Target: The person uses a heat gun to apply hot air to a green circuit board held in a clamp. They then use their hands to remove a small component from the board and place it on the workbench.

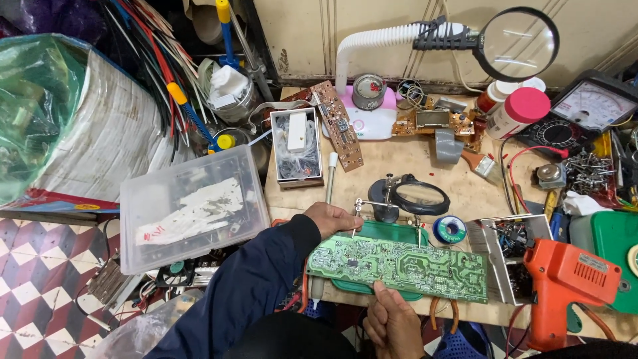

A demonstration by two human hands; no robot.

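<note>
While your right hand (392, 319) pinches the green circuit board (399, 264) at the workbench's near edge, your left hand (335, 219), closed on a thin tool, probes its left end, calling for a steady touch.

A wooden workbench (405, 169) is set against a cream panelled wall (372, 33). The floor (36, 266) at the left is tiled in red, white and grey cubes. Even, soft light is cast over the whole scene.
</note>
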